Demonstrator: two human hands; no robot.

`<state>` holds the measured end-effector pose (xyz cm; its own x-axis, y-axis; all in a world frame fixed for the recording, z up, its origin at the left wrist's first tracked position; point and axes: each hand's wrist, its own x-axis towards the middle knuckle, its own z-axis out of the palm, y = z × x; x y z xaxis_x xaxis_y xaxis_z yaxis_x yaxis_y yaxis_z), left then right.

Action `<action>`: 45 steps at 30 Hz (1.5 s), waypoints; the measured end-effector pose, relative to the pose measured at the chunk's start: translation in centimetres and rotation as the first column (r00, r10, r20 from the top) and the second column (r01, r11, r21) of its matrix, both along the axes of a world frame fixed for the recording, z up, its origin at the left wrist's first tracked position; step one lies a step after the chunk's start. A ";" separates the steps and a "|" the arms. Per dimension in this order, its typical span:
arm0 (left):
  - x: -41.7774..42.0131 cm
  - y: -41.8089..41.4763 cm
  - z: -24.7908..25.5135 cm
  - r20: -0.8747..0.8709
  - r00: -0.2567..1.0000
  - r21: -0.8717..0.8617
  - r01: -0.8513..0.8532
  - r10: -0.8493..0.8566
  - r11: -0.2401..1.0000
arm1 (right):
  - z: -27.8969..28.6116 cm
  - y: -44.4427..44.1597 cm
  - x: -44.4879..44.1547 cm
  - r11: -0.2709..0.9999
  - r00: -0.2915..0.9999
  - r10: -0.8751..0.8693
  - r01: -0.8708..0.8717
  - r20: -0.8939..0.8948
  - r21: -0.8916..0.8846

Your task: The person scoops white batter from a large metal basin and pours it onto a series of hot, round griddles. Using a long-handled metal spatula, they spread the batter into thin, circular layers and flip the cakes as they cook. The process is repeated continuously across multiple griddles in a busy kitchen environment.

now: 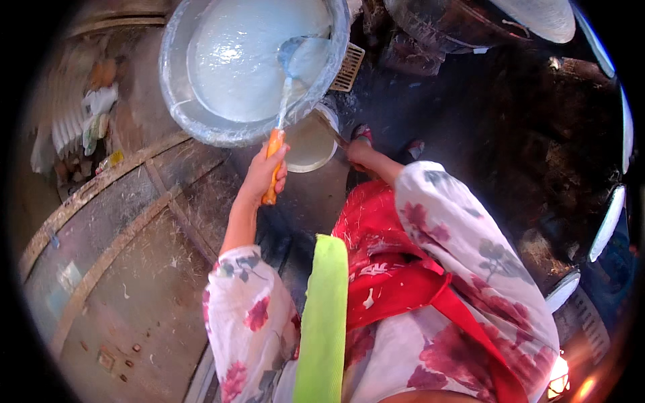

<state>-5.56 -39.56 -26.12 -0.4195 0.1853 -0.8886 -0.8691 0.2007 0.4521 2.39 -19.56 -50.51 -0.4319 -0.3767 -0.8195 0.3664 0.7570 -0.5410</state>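
My left hand (265, 170) grips the orange handle of a metal ladle (291, 53). The ladle's bowl rests in white liquid (237, 55), partly under its surface. That liquid lies inside a large, worn basin (174, 95) at the top. Below the basin's lower right rim stands a white bucket (310, 165), partly hidden by the basin, with pale liquid in it. My right hand (359, 153) is closed around a brown stick (330, 128) that slants over the bucket. Its far end cannot be made out.
A wooden-framed board (151, 267) spreads across the left. Plastic bags (98, 108) lie beyond its edge. Behind the basin is a slotted plastic crate (348, 68). A large dark vessel (428, 22) stands upper right. Several pale rounded objects (607, 224) line the right edge; a bright glow (558, 375) shows below.
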 end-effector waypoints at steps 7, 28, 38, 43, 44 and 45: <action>0.3 0.7 -0.1 -0.073 0.997 -0.080 0.008 -0.014 0.997 | -10.2 -6.2 -4.8 0.720 0.560 -0.564 0.693 0.607 0.031; 1.0 1.5 -0.2 -0.042 0.993 -0.038 -0.111 0.109 0.993 | -5.8 -6.5 -5.9 -0.243 -0.470 -0.180 0.873 0.864 0.423; 1.8 1.6 -0.6 -0.050 0.984 0.030 -0.168 0.170 0.985 | 9.5 4.3 2.9 -0.218 -0.443 0.148 0.858 0.884 0.466; 1.8 1.9 -0.6 -0.017 0.980 0.024 -0.197 0.198 0.980 | 7.4 3.5 2.0 -0.204 -0.430 0.045 0.879 0.901 0.430; 1.7 1.9 -0.6 -0.010 0.980 0.015 -0.200 0.200 0.980 | 4.7 1.8 0.9 -0.192 -0.343 -0.041 0.924 0.938 0.330; 1.7 1.9 -0.4 -0.008 0.980 0.003 -0.198 0.198 0.980 | 1.2 -0.1 -0.3 -0.189 -0.347 0.013 0.920 0.938 0.343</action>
